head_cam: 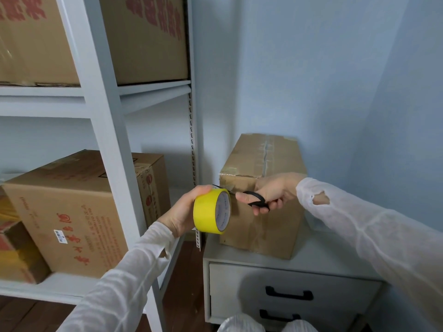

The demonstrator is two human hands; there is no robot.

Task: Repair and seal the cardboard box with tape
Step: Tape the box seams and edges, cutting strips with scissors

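Observation:
A brown cardboard box stands on a white drawer cabinet, with old clear tape along its top seam. My left hand grips a roll of yellow tape just in front of the box's near left corner. My right hand holds black scissors by the handles. The blades point left, behind the top of the roll, at the box's upper corner. Whether a strip of tape runs from the roll to the box is hidden.
A white metal shelf rack stands to the left, holding several printed cardboard boxes. The cabinet has two drawers with black handles. Blue walls close the corner behind the box. My knees show at the bottom edge.

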